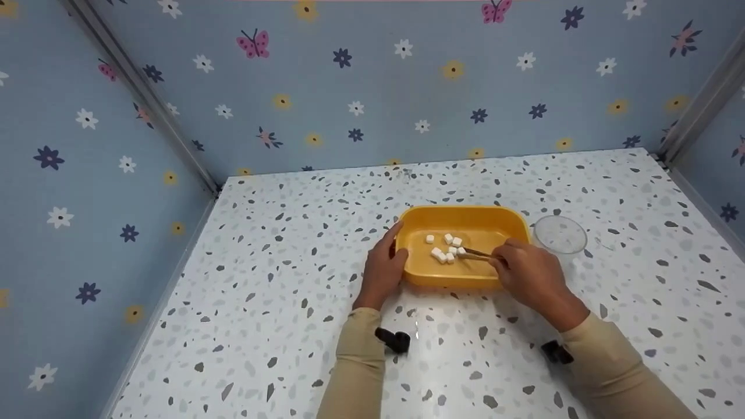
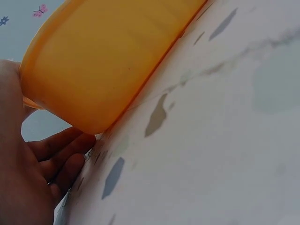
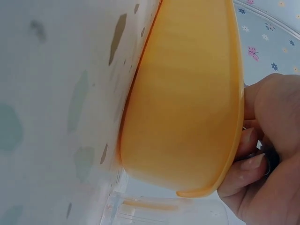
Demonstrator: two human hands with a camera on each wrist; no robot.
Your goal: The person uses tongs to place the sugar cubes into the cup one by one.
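A yellow plastic tray [image 1: 465,280] rests on the speckled table, with several small white cubes [image 1: 436,252] lying loose in its left half. My left hand [image 1: 383,269] holds the tray's left end, thumb at the rim and fingers along the outer wall. In the left wrist view, the fingers [image 2: 70,145] reach below the tray's corner near the tabletop. Over the tray's right side, my right hand [image 1: 532,273] grips dark tweezers [image 1: 478,253]. Their tips are at one white cube [image 1: 461,251]; whether they pinch it I cannot tell. The right wrist view mostly hides the tweezers behind fingers.
A clear round dish [image 1: 560,234] stands just right of the tray, and I cannot make out its contents. Blue patterned panels [image 1: 378,87] wall the table at the back and sides. A small black device [image 1: 394,340] sits at the left wrist.
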